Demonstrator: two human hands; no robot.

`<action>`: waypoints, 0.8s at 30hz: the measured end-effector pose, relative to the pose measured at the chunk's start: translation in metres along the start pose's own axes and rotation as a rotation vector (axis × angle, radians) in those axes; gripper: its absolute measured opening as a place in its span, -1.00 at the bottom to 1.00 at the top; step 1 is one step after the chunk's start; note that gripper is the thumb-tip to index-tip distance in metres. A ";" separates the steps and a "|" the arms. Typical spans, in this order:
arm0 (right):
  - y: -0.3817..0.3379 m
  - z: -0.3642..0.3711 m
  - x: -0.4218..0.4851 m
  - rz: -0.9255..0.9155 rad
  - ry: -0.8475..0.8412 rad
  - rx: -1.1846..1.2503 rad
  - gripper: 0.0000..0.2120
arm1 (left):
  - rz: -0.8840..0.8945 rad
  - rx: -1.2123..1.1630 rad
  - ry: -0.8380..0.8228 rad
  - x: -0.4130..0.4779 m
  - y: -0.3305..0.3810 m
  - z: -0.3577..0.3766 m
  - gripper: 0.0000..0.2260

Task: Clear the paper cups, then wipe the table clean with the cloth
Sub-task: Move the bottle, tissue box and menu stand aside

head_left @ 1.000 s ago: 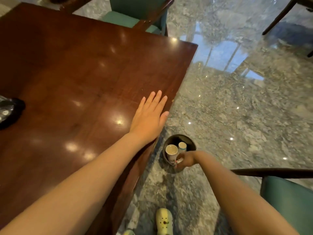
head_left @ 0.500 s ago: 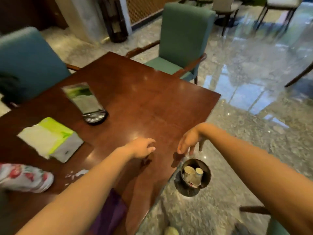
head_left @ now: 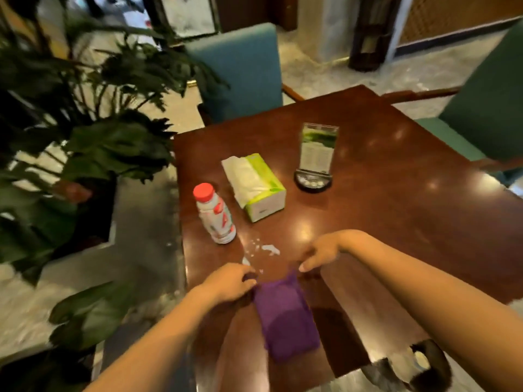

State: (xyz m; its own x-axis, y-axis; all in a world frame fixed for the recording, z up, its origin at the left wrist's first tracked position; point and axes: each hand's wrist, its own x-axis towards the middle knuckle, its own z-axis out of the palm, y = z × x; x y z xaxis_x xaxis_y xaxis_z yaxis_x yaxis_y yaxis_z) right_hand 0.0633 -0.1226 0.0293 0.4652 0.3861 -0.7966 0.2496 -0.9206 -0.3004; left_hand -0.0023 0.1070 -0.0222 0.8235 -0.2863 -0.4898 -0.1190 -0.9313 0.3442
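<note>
Fingers (head_left: pixel 249 278) of my left hand (head_left: pixel 226 281) seem pinched on the folded purple cloth (head_left: pixel 285 318); right hand (head_left: pixel 319 254) hovers loosely open beyond it. Wiping the white spill (head_left: pixel 268 249) ahead could topple the red-capped plastic bottle (head_left: pixel 216 216).

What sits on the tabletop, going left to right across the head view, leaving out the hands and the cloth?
Bottle → tissue box → menu stand. The white spill lies nearer, below the tissue box, so its place in the order is unclear.
</note>
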 end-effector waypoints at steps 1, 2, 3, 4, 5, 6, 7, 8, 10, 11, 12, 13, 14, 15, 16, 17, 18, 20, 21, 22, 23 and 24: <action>-0.009 -0.009 0.009 -0.004 0.002 -0.035 -0.49 | -0.063 -0.028 0.027 -0.001 -0.013 -0.007 -0.64; -0.017 -0.019 0.019 -0.019 0.015 -0.063 -0.47 | -0.131 -0.058 0.066 0.000 -0.025 -0.016 -0.61; -0.024 -0.029 0.030 -0.031 0.038 -0.086 -0.46 | -0.194 -0.084 0.118 0.001 -0.034 -0.026 -0.56; -0.030 -0.041 0.041 -0.047 0.072 -0.098 -0.46 | -0.247 -0.126 0.188 0.003 -0.042 -0.036 -0.51; -0.039 -0.053 0.049 -0.048 0.114 -0.110 -0.48 | -0.282 -0.215 0.273 0.004 -0.049 -0.047 -0.46; -0.047 -0.066 0.056 -0.046 0.162 -0.112 -0.50 | -0.292 -0.337 0.355 0.007 -0.054 -0.056 -0.39; -0.056 -0.079 0.062 -0.043 0.222 -0.111 -0.54 | -0.268 -0.460 0.424 0.010 -0.057 -0.065 -0.31; -0.065 -0.091 0.069 -0.040 0.290 -0.111 -0.57 | -0.211 -0.545 0.481 0.014 -0.058 -0.072 -0.24; -0.077 -0.114 0.082 -0.031 0.425 -0.103 -0.58 | -0.139 -0.600 0.572 0.023 -0.058 -0.081 -0.20; -0.079 -0.121 0.091 -0.017 0.483 -0.080 -0.57 | -0.133 -0.623 0.617 0.028 -0.056 -0.085 -0.24; -0.081 -0.126 0.100 0.005 0.539 -0.055 -0.55 | -0.138 -0.657 0.660 0.034 -0.056 -0.088 -0.29; -0.081 -0.128 0.109 0.032 0.591 -0.048 -0.52 | -0.145 -0.696 0.693 0.038 -0.054 -0.090 -0.35; -0.082 -0.128 0.117 0.064 0.634 -0.057 -0.48 | -0.152 -0.738 0.709 0.043 -0.054 -0.091 -0.42; -0.082 -0.126 0.125 0.097 0.680 -0.084 -0.44 | -0.159 -0.776 0.710 0.047 -0.054 -0.091 -0.49; -0.083 -0.125 0.133 0.127 0.734 -0.121 -0.41 | -0.156 -0.816 0.703 0.051 -0.057 -0.089 -0.55; -0.083 -0.123 0.141 0.154 0.787 -0.151 -0.38 | -0.147 -0.847 0.700 0.054 -0.059 -0.088 -0.57; -0.083 -0.120 0.148 0.175 0.832 -0.164 -0.35 | -0.131 -0.867 0.700 0.057 -0.063 -0.085 -0.58; -0.085 -0.116 0.160 0.222 0.885 -0.157 -0.27 | -0.100 -0.873 0.702 0.062 -0.068 -0.083 -0.57; -0.085 -0.114 0.165 0.242 0.886 -0.148 -0.23 | -0.091 -0.870 0.704 0.063 -0.069 -0.084 -0.56; -0.086 -0.113 0.168 0.260 0.875 -0.132 -0.21 | -0.081 -0.871 0.707 0.065 -0.071 -0.086 -0.56; -0.085 -0.112 0.171 0.280 0.857 -0.103 -0.19 | -0.072 -0.876 0.706 0.067 -0.073 -0.088 -0.56; -0.085 -0.113 0.172 0.302 0.832 -0.063 -0.18 | -0.064 -0.879 0.700 0.070 -0.075 -0.091 -0.56</action>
State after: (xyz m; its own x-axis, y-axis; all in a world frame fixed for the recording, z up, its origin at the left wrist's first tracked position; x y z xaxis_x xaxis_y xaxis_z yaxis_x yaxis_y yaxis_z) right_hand 0.2182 0.0286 -0.0234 0.9793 0.0678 -0.1905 0.0513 -0.9946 -0.0907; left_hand 0.1146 0.1771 -0.0092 0.9770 0.2031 -0.0645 0.1391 -0.3787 0.9150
